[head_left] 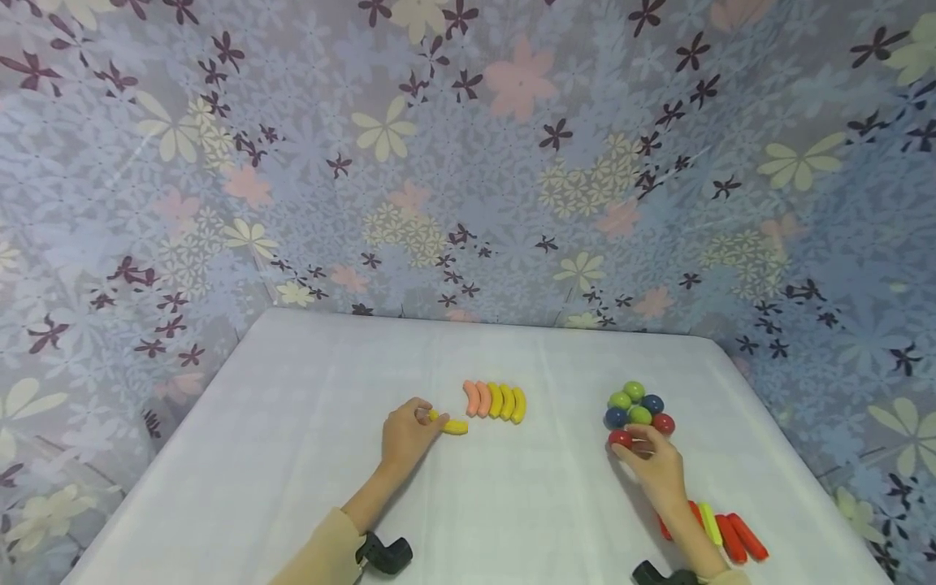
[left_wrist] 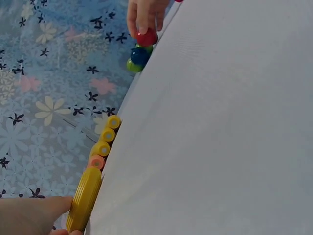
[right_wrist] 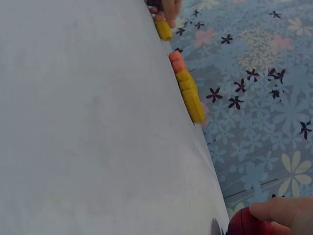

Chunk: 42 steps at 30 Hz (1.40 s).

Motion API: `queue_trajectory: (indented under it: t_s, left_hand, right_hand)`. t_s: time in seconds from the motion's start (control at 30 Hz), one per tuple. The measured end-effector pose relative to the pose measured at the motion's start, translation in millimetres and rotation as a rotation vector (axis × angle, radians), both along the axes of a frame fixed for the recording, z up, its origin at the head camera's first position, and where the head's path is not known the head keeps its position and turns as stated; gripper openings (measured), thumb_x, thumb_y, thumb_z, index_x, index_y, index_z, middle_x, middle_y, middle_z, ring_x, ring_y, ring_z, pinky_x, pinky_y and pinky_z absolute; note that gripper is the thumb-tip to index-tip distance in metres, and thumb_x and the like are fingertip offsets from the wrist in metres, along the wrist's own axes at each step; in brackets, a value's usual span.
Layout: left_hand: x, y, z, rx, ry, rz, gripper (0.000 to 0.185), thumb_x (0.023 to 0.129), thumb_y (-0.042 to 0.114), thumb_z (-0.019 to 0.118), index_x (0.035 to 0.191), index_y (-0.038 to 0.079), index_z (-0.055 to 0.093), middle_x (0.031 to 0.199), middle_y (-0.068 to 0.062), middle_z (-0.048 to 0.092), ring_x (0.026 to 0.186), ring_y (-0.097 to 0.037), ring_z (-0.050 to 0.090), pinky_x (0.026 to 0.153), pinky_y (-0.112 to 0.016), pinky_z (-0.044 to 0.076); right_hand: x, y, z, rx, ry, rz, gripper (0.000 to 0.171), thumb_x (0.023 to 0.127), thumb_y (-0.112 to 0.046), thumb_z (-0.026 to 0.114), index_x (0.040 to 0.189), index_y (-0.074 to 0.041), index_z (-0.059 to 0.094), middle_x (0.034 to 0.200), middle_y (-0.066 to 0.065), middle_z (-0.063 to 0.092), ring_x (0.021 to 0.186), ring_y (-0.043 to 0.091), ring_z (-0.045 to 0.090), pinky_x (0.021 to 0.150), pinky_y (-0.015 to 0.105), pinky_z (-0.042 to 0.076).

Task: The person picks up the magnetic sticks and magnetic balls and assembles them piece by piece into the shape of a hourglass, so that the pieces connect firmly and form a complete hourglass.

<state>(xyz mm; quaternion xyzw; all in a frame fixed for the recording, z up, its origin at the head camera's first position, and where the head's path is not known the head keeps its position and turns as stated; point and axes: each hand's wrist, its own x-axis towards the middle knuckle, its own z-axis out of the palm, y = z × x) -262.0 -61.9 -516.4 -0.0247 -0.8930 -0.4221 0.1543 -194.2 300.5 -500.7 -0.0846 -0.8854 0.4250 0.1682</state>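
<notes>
A: Surface noted: a white table (head_left: 307, 455), pushed against a wall hung with flower-print sheeting (head_left: 468, 162). The same sheeting is carried down both sides.

B: Left side?

A: The left hand (head_left: 406, 435) is seen with its fingers curled round one end of a yellow banana-shaped piece (head_left: 452, 425), which lies flat on the table. Just right of it, apart, a row of curved pieces (head_left: 496, 400) is laid side by side: two orange, three yellow.

B: Right side?

A: The right hand (head_left: 653, 463) is seen with its fingertips closed on a red ball (head_left: 620, 439), at the near edge of a cluster of balls (head_left: 638, 408) in green, blue and red. Whether that ball is touched by its neighbours cannot be told. Behind the wrist, near the front right corner, red sticks and one yellow-green stick (head_left: 720, 532) are laid together.

B: Edges, open room?

A: The far edge is met by the wall. Bare cloth is seen between the two hands, across the whole left part of the table and along the back. The cluster is well in from the right edge.
</notes>
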Motion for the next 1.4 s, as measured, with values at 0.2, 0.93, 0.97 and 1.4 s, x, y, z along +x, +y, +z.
queue_trajectory:
  t_s: [0.2, 0.93, 0.97, 1.4]
  left_hand:
    - [-1.7, 1, 3.2, 0.117, -0.063, -0.07, 0.031, 0.075, 0.022, 0.077, 0.1, 0.005, 0.068, 0.078, -0.006, 0.071, 0.068, -0.013, 0.063, 0.063, -0.026, 0.05]
    - [22.5, -2, 6.6, 0.18, -0.1, -0.244, 0.037, 0.072, 0.012, 0.077, 0.107, 0.006, 0.066, 0.085, -0.006, 0.071, 0.062, -0.004, 0.055, 0.053, -0.017, 0.045]
    - [23.2, -2, 6.2, 0.187, -0.1, -0.248, 0.037, 0.072, 0.011, 0.077, 0.107, 0.005, 0.066, 0.085, -0.007, 0.071, 0.061, -0.005, 0.055, 0.052, -0.018, 0.045]
    - [23.6, -1, 3.2, 0.267, -0.119, -0.287, 0.035, 0.074, 0.008, 0.076, 0.107, 0.001, 0.065, 0.087, -0.011, 0.069, 0.063, -0.004, 0.054, 0.051, -0.014, 0.042]
  right_hand:
    - [-3.6, -15, 1.2, 0.003, 0.01, 0.026, 0.037, 0.081, -0.011, 0.074, 0.114, 0.0, 0.062, 0.108, 0.018, 0.067, 0.084, -0.004, 0.053, 0.071, 0.004, 0.044]
    - [-33.6, -119, -11.1, -0.157, 0.013, 0.324, 0.035, 0.075, -0.005, 0.077, 0.108, -0.004, 0.066, 0.099, 0.009, 0.07, 0.088, 0.015, 0.063, 0.075, 0.02, 0.052]
    - [-34.9, -125, -11.3, -0.164, 0.014, 0.343, 0.035, 0.075, -0.005, 0.077, 0.108, -0.005, 0.066, 0.098, 0.008, 0.07, 0.088, 0.015, 0.063, 0.075, 0.02, 0.052]
    - [-43.9, -179, 2.9, -0.278, 0.013, 0.534, 0.037, 0.076, 0.004, 0.074, 0.111, 0.006, 0.062, 0.106, 0.022, 0.067, 0.095, 0.036, 0.064, 0.076, 0.026, 0.055]
